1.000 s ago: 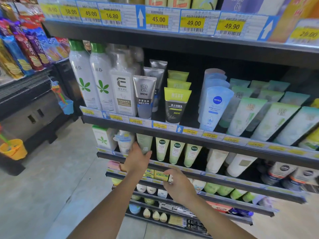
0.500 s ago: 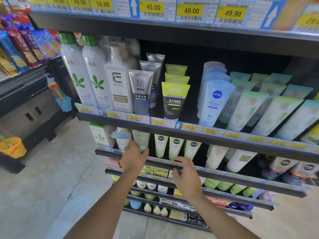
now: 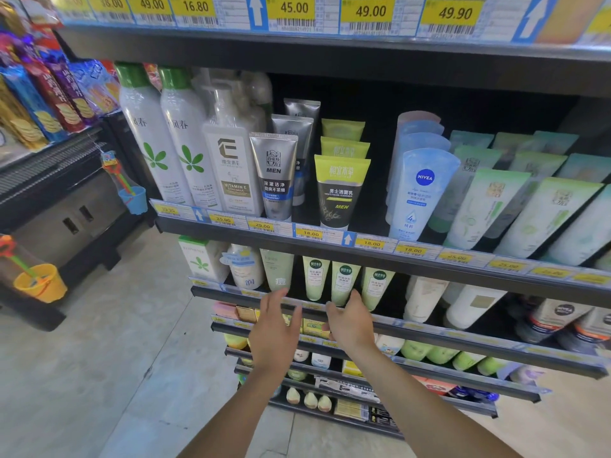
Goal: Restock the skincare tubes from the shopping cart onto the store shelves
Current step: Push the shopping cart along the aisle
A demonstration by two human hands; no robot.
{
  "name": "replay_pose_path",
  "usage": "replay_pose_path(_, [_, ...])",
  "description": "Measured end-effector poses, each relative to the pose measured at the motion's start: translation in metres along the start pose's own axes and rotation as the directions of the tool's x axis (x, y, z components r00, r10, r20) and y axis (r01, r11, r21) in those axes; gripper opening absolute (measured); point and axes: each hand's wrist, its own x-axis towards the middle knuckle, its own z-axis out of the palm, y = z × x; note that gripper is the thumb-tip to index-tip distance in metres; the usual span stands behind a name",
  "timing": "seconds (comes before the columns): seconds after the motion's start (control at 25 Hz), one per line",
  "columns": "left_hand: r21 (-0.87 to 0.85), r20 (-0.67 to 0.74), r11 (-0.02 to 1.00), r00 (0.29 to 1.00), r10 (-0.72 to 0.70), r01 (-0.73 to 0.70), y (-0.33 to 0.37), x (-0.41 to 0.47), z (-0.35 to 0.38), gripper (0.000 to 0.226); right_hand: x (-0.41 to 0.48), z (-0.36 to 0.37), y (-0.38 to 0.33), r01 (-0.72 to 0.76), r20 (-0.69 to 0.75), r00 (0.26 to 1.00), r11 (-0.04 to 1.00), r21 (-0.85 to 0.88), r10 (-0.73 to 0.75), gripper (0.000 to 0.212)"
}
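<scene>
Left hand (image 3: 276, 328): released, fingers spread, nothing held; raised in front of the shelf rail (image 3: 463, 340), just below a pale tube (image 3: 276, 271).
Right hand (image 3: 352, 322): also released and empty; fingertips (image 3: 357, 300) at the foot of the green tubes (image 3: 344, 282), contact too close to call.
Green tubes: three side by side on the second shelf, upright behind the rail, labels forward, just beside each other.
Step in hand: probably squaring up this row after placing stock, or clearing a slot for more.
Doing it well: push with flat fingers low on each tube, not at the top, to avoid tipping; steady the neighbour with the other hand; keep labels facing out and feet tucked behind the rail.
Risk: one nudge could knock over tubes packed this close.
Shopping cart: not in view.
Shelf above: grey men's tube (image 3: 274, 176) and Nivea tube (image 3: 420, 193), well apart from both hands.
</scene>
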Motion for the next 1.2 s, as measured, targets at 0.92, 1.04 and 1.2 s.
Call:
replay_pose_path(0.92, [0.164, 0.225, 0.985, 0.97, -0.094, 0.057, 0.028, 0.049, 0.018, 0.026, 0.011, -0.003, 0.0, 0.054, -0.135, 0.984, 0.926, -0.374, -0.112, 0.029])
replay_pose_path(1.04, [0.165, 0.23, 0.985, 0.969, -0.087, 0.05, 0.031, 0.049, 0.017, 0.024, 0.011, -0.004, 0.002, 0.055, -0.139, 0.984, 0.924, -0.379, -0.115, 0.03])
replay_pose_path(1.2, [0.149, 0.232, 0.986, 0.967, -0.105, 0.072, 0.033, 0.048, 0.016, 0.023, 0.014, -0.004, 0.003, 0.039, -0.146, 0.985, 0.935, -0.353, -0.096, 0.031])
